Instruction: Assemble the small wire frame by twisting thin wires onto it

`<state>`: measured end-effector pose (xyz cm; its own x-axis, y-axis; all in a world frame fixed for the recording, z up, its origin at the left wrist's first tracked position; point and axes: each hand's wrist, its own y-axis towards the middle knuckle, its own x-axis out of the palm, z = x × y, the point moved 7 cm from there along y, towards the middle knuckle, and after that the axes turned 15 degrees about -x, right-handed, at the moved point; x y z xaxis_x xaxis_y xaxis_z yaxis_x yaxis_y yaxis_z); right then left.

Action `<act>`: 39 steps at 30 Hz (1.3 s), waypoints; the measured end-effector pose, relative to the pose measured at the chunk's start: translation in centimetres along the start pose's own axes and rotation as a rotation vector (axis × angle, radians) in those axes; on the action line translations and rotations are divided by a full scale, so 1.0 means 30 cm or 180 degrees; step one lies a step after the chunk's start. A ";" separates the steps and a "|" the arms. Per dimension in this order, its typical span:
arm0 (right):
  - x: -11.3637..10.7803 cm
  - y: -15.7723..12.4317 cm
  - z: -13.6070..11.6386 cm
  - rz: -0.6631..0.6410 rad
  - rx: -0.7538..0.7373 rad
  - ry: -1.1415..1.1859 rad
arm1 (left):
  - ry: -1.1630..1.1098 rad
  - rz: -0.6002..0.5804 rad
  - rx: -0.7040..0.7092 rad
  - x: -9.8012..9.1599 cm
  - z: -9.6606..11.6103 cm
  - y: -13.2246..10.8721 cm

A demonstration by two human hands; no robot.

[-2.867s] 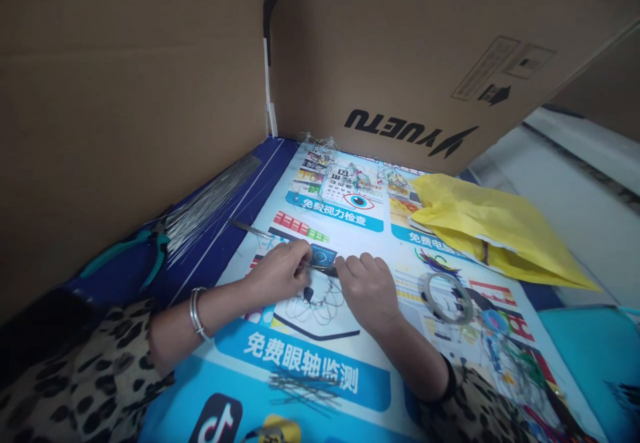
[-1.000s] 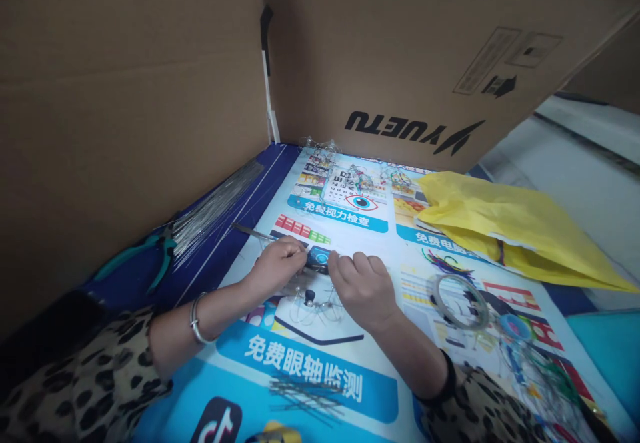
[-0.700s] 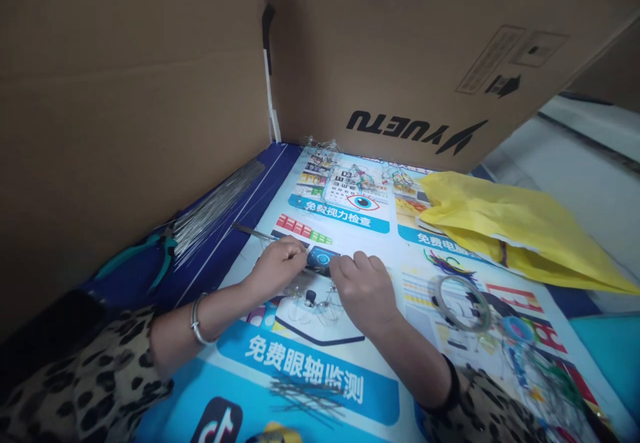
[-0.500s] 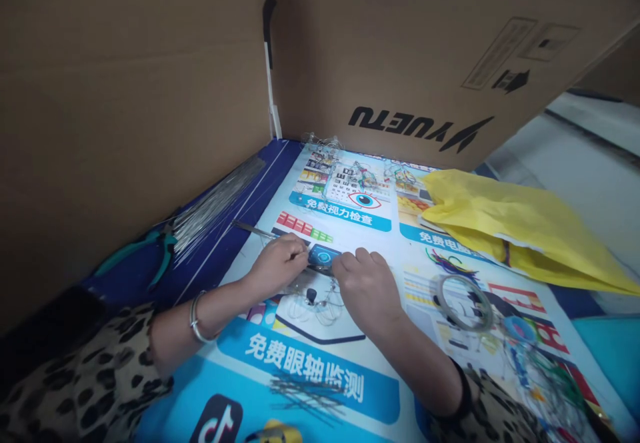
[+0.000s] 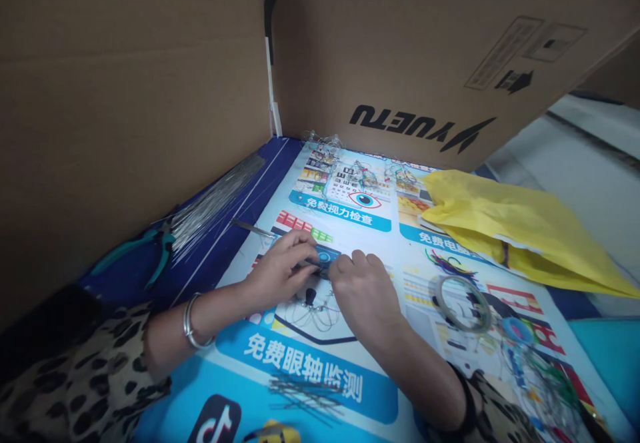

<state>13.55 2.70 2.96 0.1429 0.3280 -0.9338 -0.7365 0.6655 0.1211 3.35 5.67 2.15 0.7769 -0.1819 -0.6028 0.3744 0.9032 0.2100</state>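
My left hand (image 5: 283, 266) pinches with thumb and fingers at a thin, dark wire-like piece (image 5: 323, 272) in the middle of the printed sheet. Facing it, my right hand (image 5: 364, 290) is closed in a fist at the other end of that piece. The fingers hide most of it. Just below, several looped thin wires (image 5: 320, 318) with a small black piece (image 5: 311, 296) show on or over the sheet. A narrow metal strip (image 5: 253, 228) sticks out beyond my left hand.
Cut wires (image 5: 305, 393) lie near the front. Teal-handled pliers (image 5: 163, 256) and a wire bundle (image 5: 215, 196) sit at left. A tape roll (image 5: 463, 328), tangled coloured wire (image 5: 543, 376) and yellow bag (image 5: 530, 230) are at right. Cardboard walls (image 5: 400, 43) stand behind.
My left fingers have opened out from a fist into a pinch, shifting slightly right toward my right hand. My right hand has barely moved.
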 end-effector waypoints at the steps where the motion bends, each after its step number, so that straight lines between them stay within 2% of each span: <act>1: 0.000 0.000 0.001 0.0007 0.0003 -0.0004 | 0.0035 -0.0027 0.0044 0.001 0.007 -0.004; 7: 0.000 -0.001 0.001 -0.0034 0.0008 -0.0003 | 0.0678 -0.0025 0.0095 0.010 0.010 -0.010; 16: -0.003 0.000 -0.004 0.0002 0.0001 -0.0035 | 0.1367 -0.0058 0.0530 0.043 0.019 -0.014; 20: -0.001 -0.005 -0.004 -0.0015 -0.0011 -0.0013 | 0.1360 -0.0091 0.0543 0.042 0.021 -0.017; 29: -0.008 -0.028 -0.003 -0.0114 0.0082 0.0104 | 0.0936 0.0021 0.0284 0.000 0.017 -0.020; 39: -0.009 -0.052 0.014 -0.0383 0.0077 0.0364 | 0.0862 0.0251 0.0475 -0.016 0.027 -0.035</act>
<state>14.93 1.86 3.15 0.1519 0.1676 -0.9741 -0.7023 0.7117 0.0129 3.00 4.49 2.85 0.6509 0.0148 -0.7590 0.4041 0.8397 0.3629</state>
